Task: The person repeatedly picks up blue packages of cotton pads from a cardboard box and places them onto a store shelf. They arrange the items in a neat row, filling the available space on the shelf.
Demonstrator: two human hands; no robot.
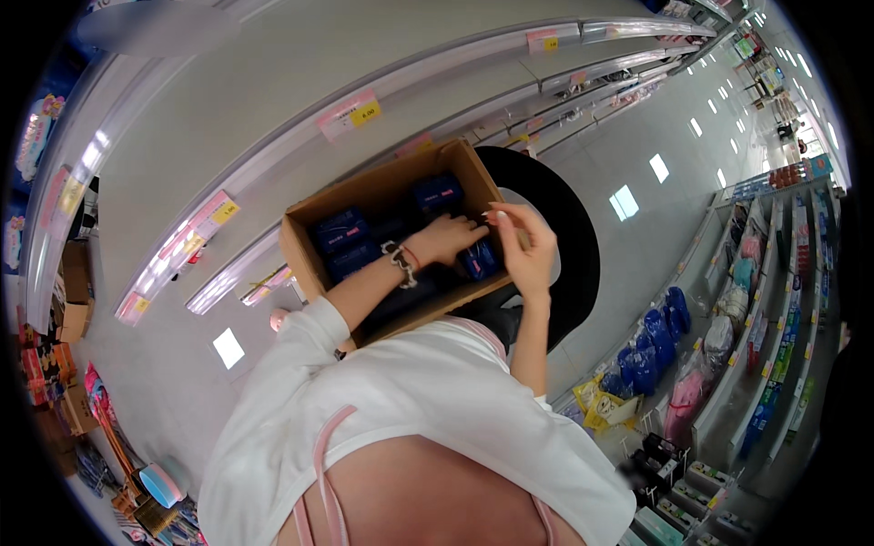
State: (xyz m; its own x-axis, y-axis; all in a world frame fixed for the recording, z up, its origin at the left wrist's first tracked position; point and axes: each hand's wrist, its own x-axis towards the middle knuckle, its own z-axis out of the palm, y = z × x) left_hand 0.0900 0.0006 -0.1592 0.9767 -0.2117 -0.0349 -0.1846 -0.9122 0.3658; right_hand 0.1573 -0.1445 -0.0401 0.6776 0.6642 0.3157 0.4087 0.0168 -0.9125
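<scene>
A cardboard box (298, 253) with its top open rests in front of me, holding several small dark-blue packages (342, 229). My left hand (443, 238), with a dark beaded bracelet and a thin red band at its wrist, reaches down inside the box. Its fingers curl over a small blue package (479, 260) near the right wall; their tips are partly hidden. At the box's right rim is my right hand (528, 246), fingers bent and tips drawn together. Whether anything small is between those tips is too unclear to see.
A black round seat (575, 246) is partly under the box. Long grey shelves (437, 64) with price tags curve along the front. More shelves at the right carry blue bagged goods (651, 346). Cardboard boxes (77, 291) and a pink-and-blue round item (162, 486) are at left.
</scene>
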